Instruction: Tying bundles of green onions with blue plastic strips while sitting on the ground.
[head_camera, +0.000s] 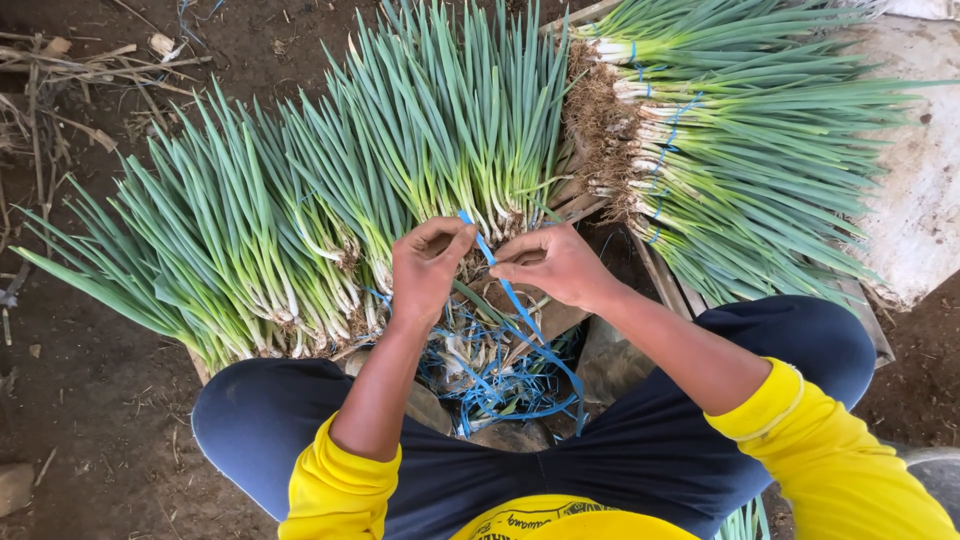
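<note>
1. the left hand (428, 268) is closed, its fingertips pinching the upper end of a blue plastic strip (520, 310) at the white bases of a bunch of green onions (470, 130).
2. the right hand (553, 264) is curled narrow, pinching the same strip just right of the left hand.
3. the strip runs down from the hands, toward the near side, into a tangle of blue strips (495, 380) between the person's knees.
4. more green onions (210, 250) fan out to the left.
5. tied bundles (740, 150) lie at the far right, roots facing left.
6. bare soil (90, 400) lies all around.
</note>
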